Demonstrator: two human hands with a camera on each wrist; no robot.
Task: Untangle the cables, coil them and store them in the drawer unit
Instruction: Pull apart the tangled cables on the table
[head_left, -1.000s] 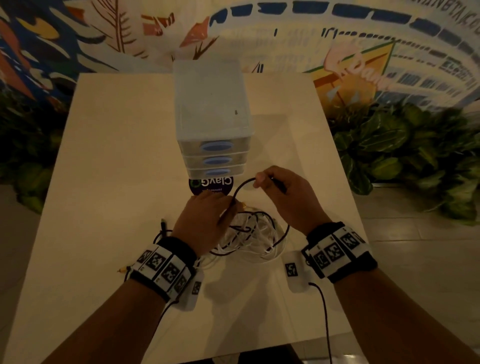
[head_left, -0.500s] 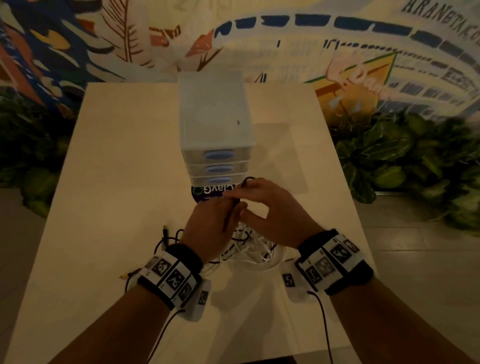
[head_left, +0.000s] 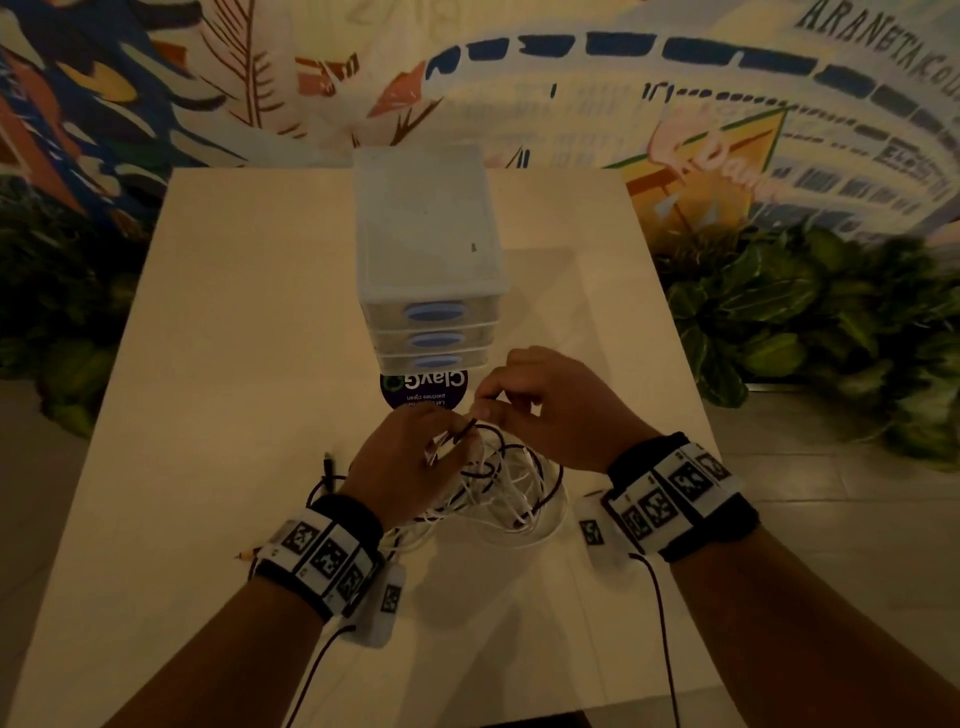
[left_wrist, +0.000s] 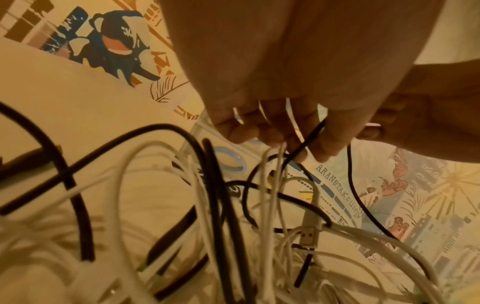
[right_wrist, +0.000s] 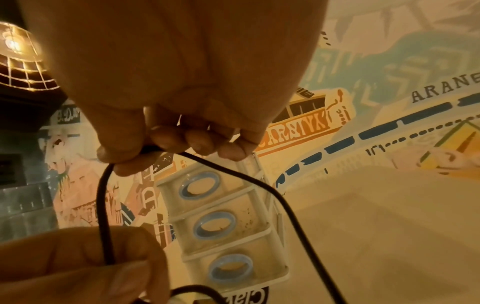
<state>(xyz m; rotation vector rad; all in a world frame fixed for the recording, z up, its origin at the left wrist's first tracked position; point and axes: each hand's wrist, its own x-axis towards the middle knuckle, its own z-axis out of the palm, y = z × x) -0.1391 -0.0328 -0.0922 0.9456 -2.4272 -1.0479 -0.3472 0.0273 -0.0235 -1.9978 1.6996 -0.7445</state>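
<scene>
A tangle of black and white cables lies on the table just in front of the drawer unit, whose three blue-handled drawers are shut. My left hand hovers over the tangle. In the left wrist view its fingers curl round a black cable and a few white strands. My right hand is close beside it and pinches the same black cable between thumb and fingers. A short stretch of it runs down to the left hand.
A round purple sticker lies at the foot of the drawer unit. A loose plug end rests left of my left wrist. Leafy plants flank the table, and a painted wall stands behind.
My right hand, which held a wide black loop out to the right, has moved in next to the left hand, so the loop has closed. Both hands sit slightly nearer the drawers.
</scene>
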